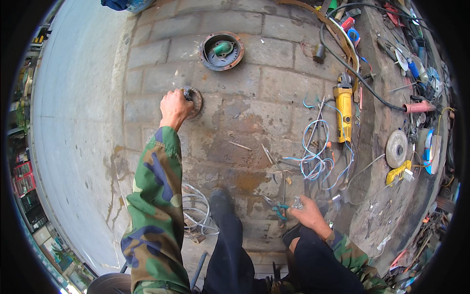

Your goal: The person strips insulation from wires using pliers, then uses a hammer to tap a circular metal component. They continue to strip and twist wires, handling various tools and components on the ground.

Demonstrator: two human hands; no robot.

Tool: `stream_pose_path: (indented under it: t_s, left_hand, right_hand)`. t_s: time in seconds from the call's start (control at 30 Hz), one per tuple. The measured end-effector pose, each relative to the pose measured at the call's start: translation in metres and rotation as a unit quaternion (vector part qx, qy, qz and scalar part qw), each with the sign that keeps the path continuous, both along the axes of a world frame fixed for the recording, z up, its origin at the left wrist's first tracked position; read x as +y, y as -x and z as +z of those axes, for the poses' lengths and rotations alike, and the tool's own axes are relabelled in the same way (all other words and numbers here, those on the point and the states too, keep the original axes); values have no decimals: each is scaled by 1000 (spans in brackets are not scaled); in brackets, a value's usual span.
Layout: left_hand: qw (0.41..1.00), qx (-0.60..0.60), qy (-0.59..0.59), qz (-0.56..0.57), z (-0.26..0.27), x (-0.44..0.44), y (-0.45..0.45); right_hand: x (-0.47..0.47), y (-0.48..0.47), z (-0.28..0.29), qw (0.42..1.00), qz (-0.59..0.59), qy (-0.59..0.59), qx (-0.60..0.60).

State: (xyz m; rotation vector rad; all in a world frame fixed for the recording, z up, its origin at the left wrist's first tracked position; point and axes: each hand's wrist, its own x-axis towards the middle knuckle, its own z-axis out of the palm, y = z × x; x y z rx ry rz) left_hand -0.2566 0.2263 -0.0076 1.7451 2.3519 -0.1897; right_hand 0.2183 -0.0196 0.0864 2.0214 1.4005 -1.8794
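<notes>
My left hand (pixel 177 105) reaches forward and is closed on the top of a round rusty metal part (pixel 196 102) that rests on the paving. My right hand (pixel 310 217) is near my right knee, with its fingers around a small clear or silvery item (pixel 297 203) that I cannot name. Just left of that hand lie teal-handled pliers (pixel 279 211). Farther ahead on the paving sits a round metal housing (pixel 221 51) with a rusty bolt-hole rim, and a green metal fitting (pixel 223 48) lies inside it.
A yellow angle grinder (pixel 343 110) lies at the right, beside tangled blue and white wire (pixel 312 161). A grinding disc (pixel 396 149) and piled tools line the right edge. Coiled cable (pixel 194 209) lies by my left foot. A pink-handled tool (pixel 419 107) trails a black cable.
</notes>
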Motion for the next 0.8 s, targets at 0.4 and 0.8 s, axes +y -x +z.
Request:
stream_pose_path:
  t_s: [0.4, 0.8]
  left_hand:
    - [995, -53, -59, -62, 99, 112, -69]
    - [972, -148, -152, 96, 43, 104, -51]
  right_hand:
    - [9, 7, 12, 1000, 4, 5, -20]
    - [6, -1, 10, 999, 2, 28, -23]
